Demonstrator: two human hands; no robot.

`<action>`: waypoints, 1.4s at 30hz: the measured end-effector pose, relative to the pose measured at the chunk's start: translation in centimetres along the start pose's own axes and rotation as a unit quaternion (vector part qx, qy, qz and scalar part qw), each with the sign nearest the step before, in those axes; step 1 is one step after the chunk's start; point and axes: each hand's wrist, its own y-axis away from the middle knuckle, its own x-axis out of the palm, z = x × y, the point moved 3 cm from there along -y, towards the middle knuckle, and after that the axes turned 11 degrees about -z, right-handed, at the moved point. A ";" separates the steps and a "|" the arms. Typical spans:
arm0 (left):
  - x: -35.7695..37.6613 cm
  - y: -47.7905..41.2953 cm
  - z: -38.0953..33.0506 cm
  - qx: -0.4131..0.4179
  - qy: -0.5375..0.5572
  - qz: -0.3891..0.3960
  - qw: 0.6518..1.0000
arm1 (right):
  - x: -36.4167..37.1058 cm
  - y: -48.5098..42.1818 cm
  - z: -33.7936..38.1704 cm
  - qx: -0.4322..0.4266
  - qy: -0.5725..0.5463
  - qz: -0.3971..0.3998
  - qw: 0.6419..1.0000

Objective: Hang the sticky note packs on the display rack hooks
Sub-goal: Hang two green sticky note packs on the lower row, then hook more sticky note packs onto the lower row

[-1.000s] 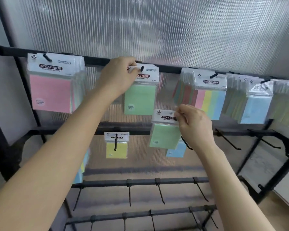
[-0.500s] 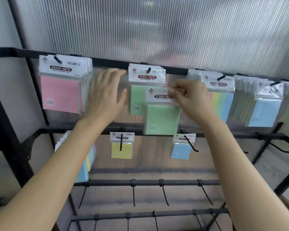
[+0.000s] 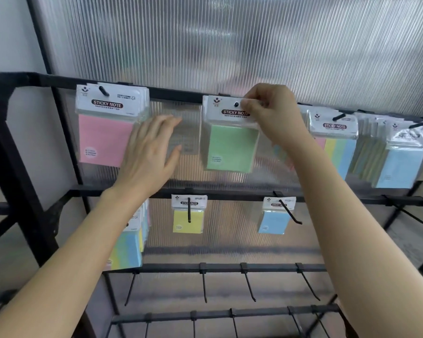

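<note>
A green sticky note pack [image 3: 230,147] hangs at the top rail of the black display rack [image 3: 171,93], its header hole on a hook tip [image 3: 236,104]. My right hand [image 3: 271,111] pinches the right side of that pack's white header. My left hand [image 3: 152,152] hovers flat with fingers straight, between the pink packs [image 3: 105,140] and the green pack, holding nothing. Whether more green packs hang behind the front one is hidden.
Multicolour packs [image 3: 335,142] and blue packs [image 3: 401,164] hang to the right on the top rail. On the second rail hang a yellow pack [image 3: 188,220], a blue pack [image 3: 274,222] and striped packs [image 3: 130,250]. Bare hooks [image 3: 249,284] line the lower rails.
My right hand has lifted the green pack from below the second hook up onto the top-rail hook. My left hand has let go of the header there and drifted down and left.
</note>
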 end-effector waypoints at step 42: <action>-5.5 16.3 -1.2 -0.015 0.077 0.117 0.990 | 4.4 24.7 3.7 0.012 0.262 0.117 0.958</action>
